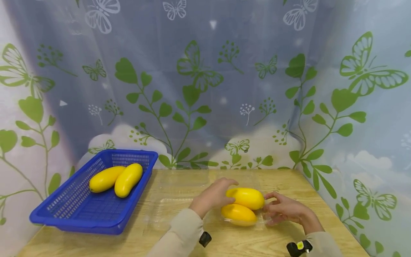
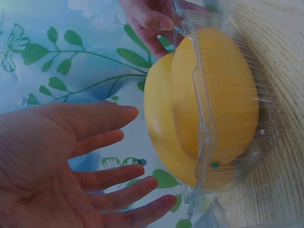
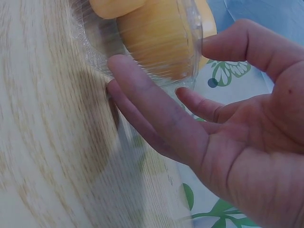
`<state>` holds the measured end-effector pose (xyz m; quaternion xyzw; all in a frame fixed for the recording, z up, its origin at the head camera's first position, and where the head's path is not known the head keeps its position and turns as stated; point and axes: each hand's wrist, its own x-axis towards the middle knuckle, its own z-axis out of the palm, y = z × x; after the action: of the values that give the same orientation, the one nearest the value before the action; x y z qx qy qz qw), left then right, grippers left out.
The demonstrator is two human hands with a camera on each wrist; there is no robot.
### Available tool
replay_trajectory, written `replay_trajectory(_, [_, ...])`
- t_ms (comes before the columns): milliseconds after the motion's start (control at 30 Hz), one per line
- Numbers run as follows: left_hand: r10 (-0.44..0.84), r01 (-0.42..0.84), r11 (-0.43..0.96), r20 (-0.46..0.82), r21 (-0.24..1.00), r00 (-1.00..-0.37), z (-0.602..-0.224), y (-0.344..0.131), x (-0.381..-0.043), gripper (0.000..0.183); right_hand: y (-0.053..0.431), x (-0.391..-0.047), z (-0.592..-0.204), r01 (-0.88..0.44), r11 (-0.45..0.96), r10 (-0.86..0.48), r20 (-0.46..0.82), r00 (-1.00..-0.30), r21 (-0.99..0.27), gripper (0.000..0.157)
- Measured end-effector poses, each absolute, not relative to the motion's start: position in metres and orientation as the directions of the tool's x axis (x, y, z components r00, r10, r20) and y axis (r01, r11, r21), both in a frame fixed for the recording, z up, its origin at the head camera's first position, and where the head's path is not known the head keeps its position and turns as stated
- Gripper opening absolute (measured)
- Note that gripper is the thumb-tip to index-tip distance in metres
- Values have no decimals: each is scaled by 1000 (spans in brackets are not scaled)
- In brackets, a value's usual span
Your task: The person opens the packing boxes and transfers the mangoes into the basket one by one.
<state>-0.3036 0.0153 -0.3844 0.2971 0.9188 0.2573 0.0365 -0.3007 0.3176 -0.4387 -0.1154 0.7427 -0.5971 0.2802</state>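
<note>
Two smooth yellow melons, a rear one [image 1: 248, 198] and a front one [image 1: 239, 215], lie side by side in a clear plastic container [image 2: 205, 109] on the table. My left hand [image 1: 216, 194] is beside their left end in the head view; in the left wrist view its fingers are spread and hold nothing, apart from the melons. At the container's right side is my right hand [image 1: 284, 208]. In the right wrist view its thumb [image 3: 228, 40] is at the rim and the longer fingers [image 3: 156, 104] reach along the outer wall, loosely extended.
A blue plastic basket [image 1: 91, 210] stands at the left of the wooden table [image 1: 273, 242], holding two more yellow melons [image 1: 128, 180]. Between the basket and my left hand lies further clear plastic [image 1: 170, 210], hard to make out. A patterned curtain [image 1: 205, 117] hangs behind the table.
</note>
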Motion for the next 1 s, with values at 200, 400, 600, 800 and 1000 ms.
replay_trajectory(200, [581, 533, 706, 49, 465, -812, -385, 25, -307, 52, 317, -302, -439, 170, 262, -508, -286, -813, -950, 62])
replay_trajectory(400, [576, 524, 718, 30, 458, -817, -388, 33, -310, 52, 316, -300, -437, 170, 274, -505, -292, -812, -947, 61])
replay_trajectory(600, [559, 512, 736, 28, 444, -829, -393, 39, -311, 51, 315, -298, -437, 169, 282, -502, -295, -813, -944, 62])
replay_trajectory(800, [535, 483, 750, 14, 451, -845, -393, 43, -311, 51, 315, -298, -438, 161, 294, -498, -295, -815, -942, 62])
replay_trajectory(1000, [502, 440, 771, -14, 459, -865, -390, 50, -312, 51, 313, -299, -435, 150, 302, -495, -289, -820, -941, 62])
